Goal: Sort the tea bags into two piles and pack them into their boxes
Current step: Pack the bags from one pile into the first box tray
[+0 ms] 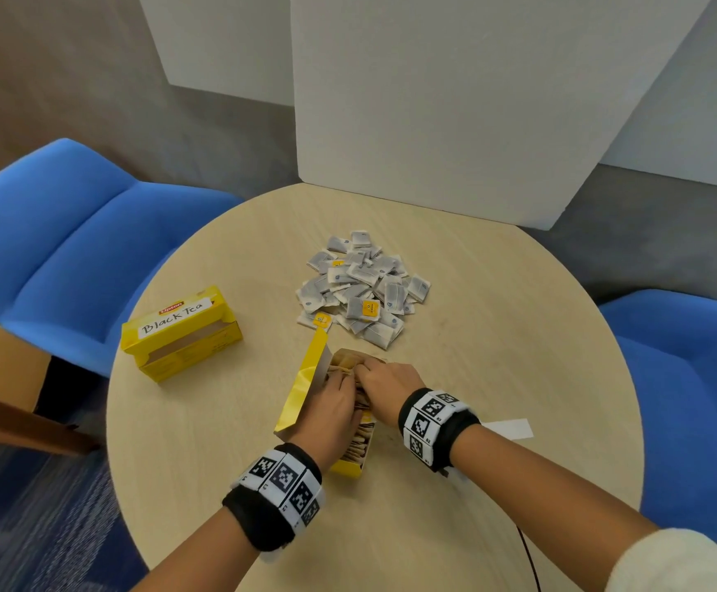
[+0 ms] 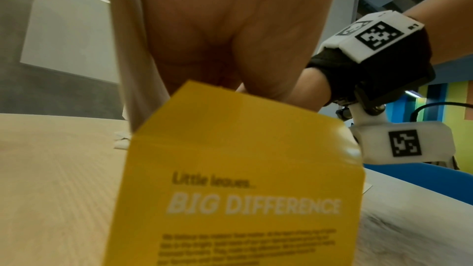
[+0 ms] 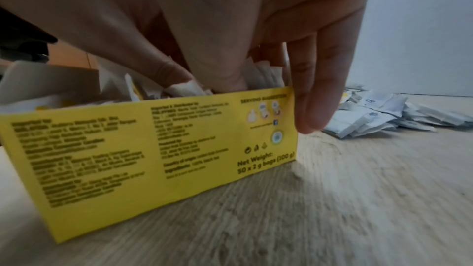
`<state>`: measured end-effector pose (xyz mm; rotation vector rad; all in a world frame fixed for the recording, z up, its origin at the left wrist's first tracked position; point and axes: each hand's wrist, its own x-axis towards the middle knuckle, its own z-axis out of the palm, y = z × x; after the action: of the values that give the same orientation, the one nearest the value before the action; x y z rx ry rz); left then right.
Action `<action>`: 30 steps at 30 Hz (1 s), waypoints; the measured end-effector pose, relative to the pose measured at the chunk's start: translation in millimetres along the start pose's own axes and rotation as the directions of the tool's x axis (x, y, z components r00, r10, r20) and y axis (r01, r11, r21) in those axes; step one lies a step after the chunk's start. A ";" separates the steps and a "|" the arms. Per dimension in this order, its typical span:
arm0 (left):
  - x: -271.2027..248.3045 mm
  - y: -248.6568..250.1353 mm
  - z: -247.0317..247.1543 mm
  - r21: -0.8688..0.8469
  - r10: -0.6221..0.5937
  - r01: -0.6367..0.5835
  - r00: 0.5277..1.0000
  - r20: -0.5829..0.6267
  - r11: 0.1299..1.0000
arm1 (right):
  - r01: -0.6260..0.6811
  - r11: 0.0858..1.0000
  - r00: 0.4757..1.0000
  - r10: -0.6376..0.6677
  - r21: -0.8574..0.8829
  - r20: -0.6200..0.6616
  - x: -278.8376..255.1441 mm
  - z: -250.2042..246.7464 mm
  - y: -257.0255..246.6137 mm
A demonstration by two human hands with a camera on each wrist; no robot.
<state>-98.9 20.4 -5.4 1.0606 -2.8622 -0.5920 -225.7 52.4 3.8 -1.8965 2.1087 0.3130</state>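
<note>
The round tabletop (image 1: 497, 378) carries everything, and the work sits at its near middle. There an open yellow box (image 1: 301, 390) stands with its lid flap raised on the left, rows of brown tea bags (image 1: 359, 442) already standing inside — packing of the first pile looks well under way. To the left, well apart, a second yellow box (image 1: 181, 331) marked "Black Tea" lies open and seemingly unfilled. Beyond the near box, a heap of grey tea bags (image 1: 363, 288) waits loose, with a few yellow-tagged ones in it.

Both hands are down in the near box. The left hand (image 1: 331, 414) reaches in with its fingers bent among the bags; whether it grips any I cannot tell. The right hand (image 1: 384, 388) has thumb and fingers (image 3: 176, 72) tucked among the bag tops, one finger straight down the box's outer end — pressing and settling, it seems, not clearly pinching.

Next, by my reckoning: seat these bags level, fold the flap shut, then take the grey heap to the other box.
</note>
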 end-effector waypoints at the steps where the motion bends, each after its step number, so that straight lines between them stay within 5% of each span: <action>1: 0.1 0.6 -1.1 -0.003 -0.004 0.004 1.000 0.004 1.000 | 0.003 1.000 1.000 -0.003 0.006 0.002 0.1 -0.5 0.5; 7: 10.6 2.9 -16.2 0.014 0.065 -0.063 0.989 -0.134 0.998 | -0.014 1.000 1.000 0.014 0.012 0.022 -0.9 0.4 -2.0; 15: 22.1 2.0 -15.9 0.101 0.062 -0.058 0.997 -0.039 0.993 | -0.078 0.997 0.996 0.078 0.000 0.051 5.1 -12.8 -2.4; 23: -12.3 -1.8 -7.3 -0.069 -0.014 0.004 0.989 -0.146 0.998 | -0.013 0.982 0.986 0.044 0.189 -0.161 -14.7 -3.4 13.4; 30: -32.2 2.2 11.1 -0.032 0.103 -0.103 0.995 0.000 0.994 | -0.071 0.992 0.992 0.081 0.102 -0.101 -5.5 -2.0 7.2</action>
<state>-77.3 46.1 -11.7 0.9020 -2.8774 -0.6288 -232.4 57.6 7.4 -1.8169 2.2249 0.1254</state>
